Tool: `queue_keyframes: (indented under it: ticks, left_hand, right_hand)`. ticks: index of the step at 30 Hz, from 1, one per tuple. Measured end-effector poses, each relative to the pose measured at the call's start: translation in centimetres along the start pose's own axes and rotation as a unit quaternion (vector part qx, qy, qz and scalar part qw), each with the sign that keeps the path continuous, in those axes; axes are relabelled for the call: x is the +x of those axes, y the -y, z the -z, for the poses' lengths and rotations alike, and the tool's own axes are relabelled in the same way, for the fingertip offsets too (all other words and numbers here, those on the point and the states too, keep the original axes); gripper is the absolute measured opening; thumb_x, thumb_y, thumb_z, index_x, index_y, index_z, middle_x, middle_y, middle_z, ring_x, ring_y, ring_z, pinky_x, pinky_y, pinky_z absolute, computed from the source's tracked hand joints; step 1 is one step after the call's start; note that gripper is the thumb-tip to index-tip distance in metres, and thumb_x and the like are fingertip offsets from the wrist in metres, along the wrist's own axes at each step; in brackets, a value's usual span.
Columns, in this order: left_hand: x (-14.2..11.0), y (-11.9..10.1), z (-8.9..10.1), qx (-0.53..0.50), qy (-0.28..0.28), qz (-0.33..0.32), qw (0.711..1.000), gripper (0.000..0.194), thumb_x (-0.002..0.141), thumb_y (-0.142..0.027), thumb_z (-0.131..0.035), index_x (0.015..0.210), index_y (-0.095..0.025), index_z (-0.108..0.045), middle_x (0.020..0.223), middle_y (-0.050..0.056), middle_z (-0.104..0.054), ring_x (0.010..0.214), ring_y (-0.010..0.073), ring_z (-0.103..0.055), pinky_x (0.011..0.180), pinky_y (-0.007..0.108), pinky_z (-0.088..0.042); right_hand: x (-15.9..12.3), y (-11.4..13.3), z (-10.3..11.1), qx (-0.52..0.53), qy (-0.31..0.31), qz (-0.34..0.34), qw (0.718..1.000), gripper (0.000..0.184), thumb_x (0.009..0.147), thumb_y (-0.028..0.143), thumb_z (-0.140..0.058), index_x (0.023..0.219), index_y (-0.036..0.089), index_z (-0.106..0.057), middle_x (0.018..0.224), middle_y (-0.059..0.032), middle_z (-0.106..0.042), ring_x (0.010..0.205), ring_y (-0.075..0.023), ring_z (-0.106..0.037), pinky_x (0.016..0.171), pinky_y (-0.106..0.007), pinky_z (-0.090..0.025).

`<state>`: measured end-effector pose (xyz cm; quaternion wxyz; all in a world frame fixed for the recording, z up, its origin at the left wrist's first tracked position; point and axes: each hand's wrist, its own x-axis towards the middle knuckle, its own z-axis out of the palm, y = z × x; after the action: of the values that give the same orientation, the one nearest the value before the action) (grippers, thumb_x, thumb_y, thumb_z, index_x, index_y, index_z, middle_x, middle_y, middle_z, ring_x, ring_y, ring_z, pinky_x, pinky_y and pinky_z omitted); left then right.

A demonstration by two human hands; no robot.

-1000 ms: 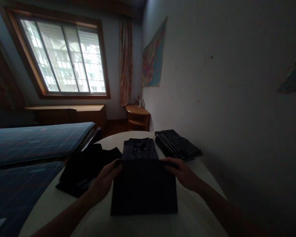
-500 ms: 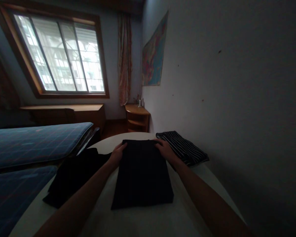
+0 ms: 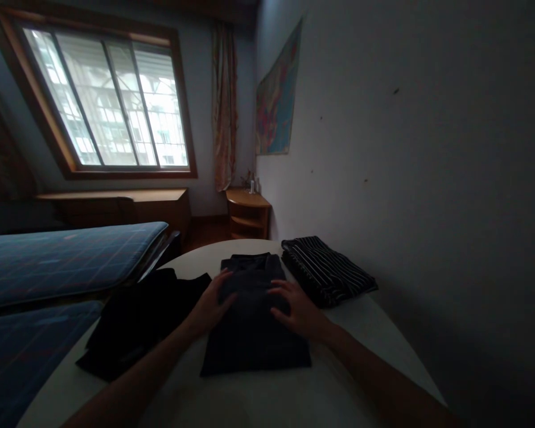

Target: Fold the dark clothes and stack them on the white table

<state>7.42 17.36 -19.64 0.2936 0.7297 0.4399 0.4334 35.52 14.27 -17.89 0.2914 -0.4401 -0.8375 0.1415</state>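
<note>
A dark navy shirt (image 3: 256, 342), folded into a rectangle, lies flat in front of me on the pale round table (image 3: 258, 404). What looks like its collar shows at the far end. My left hand (image 3: 211, 304) rests on the shirt's left side, fingers spread. On the right side, my right hand (image 3: 298, 308) is open too, its fingertips on the cloth. Neither hand grips the fabric. Left of the shirt, partly behind my left forearm, is a loose heap of black clothing (image 3: 147, 315). A folded black garment with white stripes (image 3: 330, 267) sits at the far right.
The wall (image 3: 405, 208) runs close along the table's right side. To the left stand bed mattresses with blue plaid covers (image 3: 71, 255). Beyond the table are a small corner shelf (image 3: 248, 202) and a desk (image 3: 160, 195) beneath the window (image 3: 116, 107).
Both hands have let go of the garment's far edge and moved nearer me, lying open on top. The collar end, previously not visible, now shows.
</note>
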Motion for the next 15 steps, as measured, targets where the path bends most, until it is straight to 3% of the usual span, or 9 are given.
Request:
queue_keyframes:
  ticks: [2, 4, 6, 11, 15]
  left_hand:
    - [-3.0, -2.0, 0.8, 0.061, 0.123, -0.070, 0.988, 0.037, 0.087, -0.035, -0.062, 0.123, -0.024, -0.057, 0.148, 0.011, -0.045, 0.135, 0.0272, -0.045, 0.112, 0.045, -0.036]
    - [-5.7, -3.8, 1.4, 0.106, 0.240, -0.114, 0.958, 0.037, 0.084, -0.033, -0.067, 0.119, -0.025, -0.058, 0.141, 0.009, -0.053, 0.127, 0.0249, -0.052, 0.107, 0.041, -0.041]
    - [-7.6, -4.9, 1.5, 0.161, 0.294, -0.143, 0.931, 0.042, 0.079, -0.029, -0.072, 0.119, -0.026, -0.059, 0.133, 0.006, -0.059, 0.120, 0.0238, -0.056, 0.102, 0.038, -0.045]
    - [-9.1, -4.0, 0.3, 0.316, 0.246, -0.195, 0.895, 0.016, 0.091, -0.017, -0.054, 0.103, -0.022, -0.063, 0.104, 0.006, -0.067, 0.097, 0.0205, -0.062, 0.084, 0.033, -0.050]
    - [-9.4, -4.3, 0.3, 0.364, 0.240, -0.205, 0.877, 0.016, 0.093, -0.014, -0.051, 0.100, -0.021, -0.064, 0.099, 0.005, -0.069, 0.090, 0.0202, -0.064, 0.077, 0.030, -0.050]
  right_hand:
    - [-2.6, 2.3, 0.7, -0.010, 0.052, 0.043, 0.998, 0.039, 0.082, 0.037, -0.067, 0.118, 0.024, -0.064, 0.138, -0.0099, -0.054, 0.128, -0.0262, -0.048, 0.109, -0.046, -0.036]
    - [-4.9, 3.9, 0.8, -0.025, 0.095, 0.070, 0.993, 0.050, 0.076, 0.037, -0.073, 0.122, 0.023, -0.061, 0.133, -0.0097, -0.058, 0.124, -0.0265, -0.051, 0.107, -0.044, -0.038]
    - [-6.6, 4.5, 0.4, -0.056, 0.114, 0.075, 0.989, 0.055, 0.073, 0.033, -0.075, 0.124, 0.021, -0.059, 0.129, -0.0101, -0.061, 0.120, -0.0267, -0.053, 0.105, -0.043, -0.040]
    - [-7.6, 3.7, -1.6, -0.187, 0.114, 0.083, 0.972, 0.022, 0.087, 0.015, -0.058, 0.107, 0.018, -0.065, 0.108, -0.0082, -0.068, 0.098, -0.0223, -0.061, 0.087, -0.035, -0.049]
    - [-7.3, 4.3, -1.2, -0.248, 0.137, 0.102, 0.954, 0.018, 0.093, 0.014, -0.051, 0.099, 0.016, -0.067, 0.096, -0.0077, -0.069, 0.087, -0.0195, -0.063, 0.075, -0.029, -0.048]
